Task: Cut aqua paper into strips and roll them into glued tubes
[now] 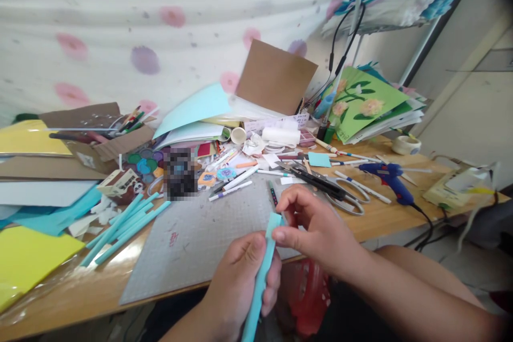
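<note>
A rolled light-blue paper tube stands nearly upright in front of the desk edge. My left hand wraps around its middle from below. My right hand pinches the tube's top end between thumb and forefinger. Both hands hover over the near edge of a grey cutting mat. Several finished light-blue paper tubes lie in a loose pile to the left of the mat.
Large scissors and a blue glue gun lie right of the mat. Pens, tape, paper scraps, cardboard boxes and coloured sheets crowd the wooden desk. A red bag hangs below the desk edge.
</note>
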Demonstrator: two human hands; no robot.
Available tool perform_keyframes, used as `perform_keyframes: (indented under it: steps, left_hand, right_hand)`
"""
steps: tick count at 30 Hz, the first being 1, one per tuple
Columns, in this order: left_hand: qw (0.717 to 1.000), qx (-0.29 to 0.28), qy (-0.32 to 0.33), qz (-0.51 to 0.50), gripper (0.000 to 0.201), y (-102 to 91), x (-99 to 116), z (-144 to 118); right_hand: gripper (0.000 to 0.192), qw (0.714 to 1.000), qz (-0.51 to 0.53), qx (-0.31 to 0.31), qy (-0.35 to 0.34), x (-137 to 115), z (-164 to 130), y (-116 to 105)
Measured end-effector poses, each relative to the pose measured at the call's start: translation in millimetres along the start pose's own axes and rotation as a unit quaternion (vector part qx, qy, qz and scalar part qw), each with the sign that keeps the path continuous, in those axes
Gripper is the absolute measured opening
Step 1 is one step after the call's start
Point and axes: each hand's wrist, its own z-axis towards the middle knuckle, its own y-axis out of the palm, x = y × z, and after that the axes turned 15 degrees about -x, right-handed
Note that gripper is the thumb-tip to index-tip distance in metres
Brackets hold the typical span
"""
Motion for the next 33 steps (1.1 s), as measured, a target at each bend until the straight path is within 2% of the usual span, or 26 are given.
perform_keyframes:
  steps: [12, 19, 25, 33]
  left_hand:
    - [0.999, -0.004, -0.033, 0.006, 0.048, -2.3, 3, -1]
    - [0.999, -0.003, -0.033, -0.020, 0.047, -2.8, 2, -5]
    - [0.999, 0.033, -0.023, -0.015, 0.049, -3.2, 4, -3]
    - [0.997, 0.069, -0.018, 0.029, 0.050, -4.3, 0, -3]
  right_hand:
    - [0.033, 0.999, -0.023, -0.049, 0.002, -4, 5, -11]
    - [0.037, 1.000, -0.005, -0.021, 0.018, 4, 3, -17]
    - [0.046, 0.997, -0.018, -0.058, 0.050, 3, 1, -6]
    - [0.040, 0.992, 0.009, -0.091, 0.086, 2, 2, 2]
